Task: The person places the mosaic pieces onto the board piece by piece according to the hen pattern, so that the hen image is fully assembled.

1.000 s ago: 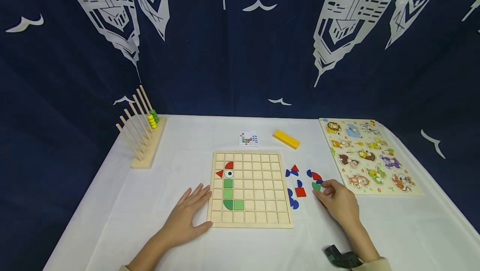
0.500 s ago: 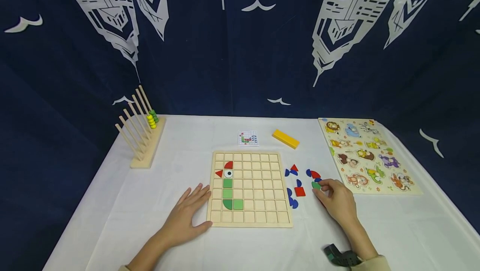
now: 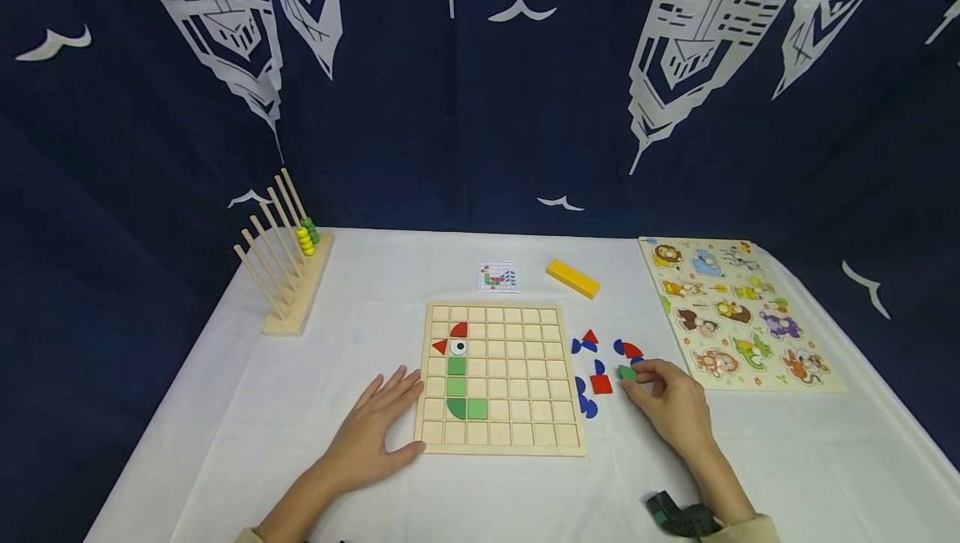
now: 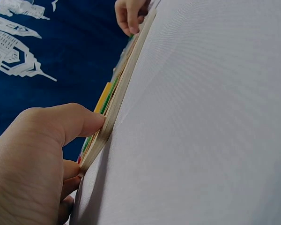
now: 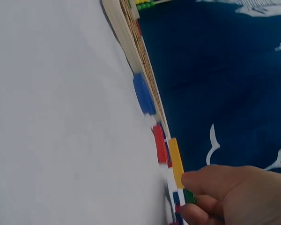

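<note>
My left hand [image 3: 371, 434] lies at the left edge of a wooden grid board [image 3: 521, 393], fingers spread. In the left wrist view, its thumb [image 4: 82, 123] touches the board's rim. My right hand [image 3: 678, 409] pinches a green tile [image 3: 626, 373] right of the board, its fingers covering part of it. The right wrist view shows that tile [image 5: 189, 196] between thumb and fingers. On the board, a red quarter-circle [image 3: 459, 330], a red triangle [image 3: 439, 347], an eye tile [image 3: 457, 348], green squares [image 3: 456, 386] and a green quarter-circle [image 3: 456, 408] form a bird-like figure.
Loose blue half-circles [image 3: 591, 409], a red square [image 3: 601, 384] and a red triangle [image 3: 590, 335] lie right of the board. Behind it are a pattern card [image 3: 498, 277] and yellow block [image 3: 573, 279]. A peg rack [image 3: 300, 301] stands left; an animal puzzle [image 3: 738, 318] lies right.
The green tile has shifted slightly left in my right hand's pinch and looks turned, away from the neighbouring blue and red pieces. My left hand has stayed at the board's edge.
</note>
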`<action>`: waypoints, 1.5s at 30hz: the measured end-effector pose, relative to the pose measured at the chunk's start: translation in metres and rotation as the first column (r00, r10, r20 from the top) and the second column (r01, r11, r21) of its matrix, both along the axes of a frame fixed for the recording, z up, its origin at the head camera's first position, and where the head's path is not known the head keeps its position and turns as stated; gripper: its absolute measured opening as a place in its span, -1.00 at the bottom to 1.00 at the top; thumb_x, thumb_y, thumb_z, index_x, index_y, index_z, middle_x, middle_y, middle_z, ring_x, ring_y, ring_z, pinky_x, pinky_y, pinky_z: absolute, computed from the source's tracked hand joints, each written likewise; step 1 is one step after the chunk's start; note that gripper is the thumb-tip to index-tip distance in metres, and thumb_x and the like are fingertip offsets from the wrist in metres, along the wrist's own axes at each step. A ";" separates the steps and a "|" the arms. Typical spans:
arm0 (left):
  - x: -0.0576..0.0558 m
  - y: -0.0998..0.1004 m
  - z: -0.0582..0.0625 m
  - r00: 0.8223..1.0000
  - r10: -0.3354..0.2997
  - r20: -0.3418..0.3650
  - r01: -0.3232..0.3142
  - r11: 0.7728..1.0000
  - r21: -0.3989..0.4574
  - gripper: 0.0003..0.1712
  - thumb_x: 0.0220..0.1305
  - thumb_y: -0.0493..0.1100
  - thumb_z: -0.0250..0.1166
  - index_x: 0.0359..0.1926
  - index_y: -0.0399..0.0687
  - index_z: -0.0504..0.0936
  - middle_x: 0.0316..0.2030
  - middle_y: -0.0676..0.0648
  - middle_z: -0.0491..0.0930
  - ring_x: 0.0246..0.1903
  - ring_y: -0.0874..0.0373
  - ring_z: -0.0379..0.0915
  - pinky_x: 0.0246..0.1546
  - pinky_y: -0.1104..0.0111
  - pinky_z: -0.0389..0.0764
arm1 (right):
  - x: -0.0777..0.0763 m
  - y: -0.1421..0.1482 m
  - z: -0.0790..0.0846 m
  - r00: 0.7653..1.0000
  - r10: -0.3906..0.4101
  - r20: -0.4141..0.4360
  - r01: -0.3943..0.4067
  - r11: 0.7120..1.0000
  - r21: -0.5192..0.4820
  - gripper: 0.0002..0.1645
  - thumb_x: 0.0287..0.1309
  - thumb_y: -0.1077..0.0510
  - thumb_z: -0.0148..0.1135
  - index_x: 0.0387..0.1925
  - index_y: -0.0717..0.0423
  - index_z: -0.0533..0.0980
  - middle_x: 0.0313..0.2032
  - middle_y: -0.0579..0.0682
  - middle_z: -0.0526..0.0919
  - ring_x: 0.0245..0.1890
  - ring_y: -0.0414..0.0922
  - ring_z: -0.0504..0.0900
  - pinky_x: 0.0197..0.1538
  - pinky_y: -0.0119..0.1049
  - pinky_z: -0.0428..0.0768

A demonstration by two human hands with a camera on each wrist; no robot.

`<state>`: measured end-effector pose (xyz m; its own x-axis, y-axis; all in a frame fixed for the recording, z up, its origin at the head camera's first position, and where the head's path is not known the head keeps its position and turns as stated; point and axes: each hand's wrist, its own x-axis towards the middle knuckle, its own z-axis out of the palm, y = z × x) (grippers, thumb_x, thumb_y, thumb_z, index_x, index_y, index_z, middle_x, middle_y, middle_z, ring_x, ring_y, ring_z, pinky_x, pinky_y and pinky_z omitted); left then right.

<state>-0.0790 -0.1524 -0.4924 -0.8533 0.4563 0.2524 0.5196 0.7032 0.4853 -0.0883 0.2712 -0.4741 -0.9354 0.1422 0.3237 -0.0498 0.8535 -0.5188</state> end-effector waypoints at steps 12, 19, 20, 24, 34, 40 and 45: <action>-0.001 -0.002 -0.001 1.000 -0.006 -0.002 0.006 1.000 -0.002 -0.08 -0.04 0.10 0.44 0.34 -0.16 0.41 0.41 -0.01 0.31 0.47 0.04 0.10 0.48 0.15 -0.06 | -0.005 -0.070 0.025 0.868 0.495 0.033 -0.494 0.869 -0.038 -0.71 -0.11 0.26 0.50 -0.27 -0.01 0.65 -0.47 -0.25 0.55 -0.60 -0.41 0.30 -0.57 -0.55 0.31; -0.001 -0.001 -0.002 1.000 -0.014 0.006 0.014 1.000 0.005 -0.08 -0.04 0.10 0.43 0.34 -0.16 0.42 0.41 -0.02 0.32 0.47 0.04 0.09 0.47 0.12 -0.05 | -0.008 -0.109 0.028 0.757 0.631 0.169 -0.635 0.772 -0.034 -0.75 -0.02 0.17 0.46 -0.22 -0.04 0.65 -0.38 -0.27 0.60 -0.48 -0.40 0.39 -0.43 -0.55 0.41; -0.002 0.000 -0.003 1.000 -0.014 0.005 0.014 1.000 0.002 -0.08 -0.04 0.10 0.43 0.34 -0.15 0.41 0.41 -0.02 0.32 0.47 0.04 0.10 0.47 0.11 -0.04 | -0.008 -0.112 0.028 0.746 0.642 0.177 -0.649 0.760 -0.024 -0.75 -0.01 0.17 0.45 -0.22 -0.04 0.65 -0.35 -0.26 0.62 -0.46 -0.38 0.42 -0.39 -0.54 0.43; -0.002 0.000 -0.002 1.000 -0.012 0.001 0.012 1.000 -0.005 -0.08 -0.04 0.11 0.43 0.34 -0.16 0.42 0.41 -0.02 0.32 0.47 0.04 0.10 0.46 0.09 -0.02 | -0.009 -0.119 0.026 0.725 0.663 0.188 -0.677 0.736 0.011 -0.73 0.02 0.17 0.41 -0.17 -0.04 0.67 -0.23 -0.24 0.67 -0.32 -0.34 0.51 -0.23 -0.47 0.54; -0.001 -0.001 -0.002 0.999 -0.010 -0.038 0.010 1.000 0.009 -0.09 -0.07 0.08 0.44 0.32 -0.20 0.44 0.38 -0.05 0.36 0.43 -0.02 0.17 0.49 0.20 -0.08 | -0.011 -0.125 0.020 0.742 0.659 0.124 -0.667 0.744 0.040 -0.64 0.00 0.28 0.37 -0.11 -0.03 0.67 -0.24 -0.23 0.67 -0.31 -0.34 0.53 -0.22 -0.45 0.58; -0.001 -0.001 -0.001 0.999 -0.009 -0.042 0.009 1.000 0.004 -0.09 -0.08 0.07 0.45 0.32 -0.20 0.44 0.38 -0.05 0.36 0.44 -0.02 0.17 0.47 0.15 -0.03 | -0.012 -0.127 0.017 0.778 0.620 0.101 -0.626 0.777 0.062 -0.72 0.00 0.26 0.39 -0.18 -0.02 0.66 -0.29 -0.22 0.65 -0.36 -0.35 0.50 -0.28 -0.47 0.54; -0.001 -0.001 0.000 1.000 -0.008 -0.024 0.008 1.000 -0.009 -0.09 -0.06 0.09 0.45 0.32 -0.18 0.44 0.40 -0.03 0.34 0.45 0.01 0.14 0.45 0.07 0.02 | -0.012 -0.128 0.015 0.789 0.608 0.088 -0.614 0.787 0.057 -0.77 0.01 0.23 0.39 -0.23 -0.02 0.66 -0.32 -0.22 0.64 -0.39 -0.37 0.47 -0.31 -0.48 0.51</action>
<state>-0.0801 -0.1534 -0.4929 -0.8434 0.4653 0.2686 0.5365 0.7034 0.4662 -0.1008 0.1434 -0.4591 -0.8364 -0.4892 0.2472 -0.5449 0.6931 -0.4719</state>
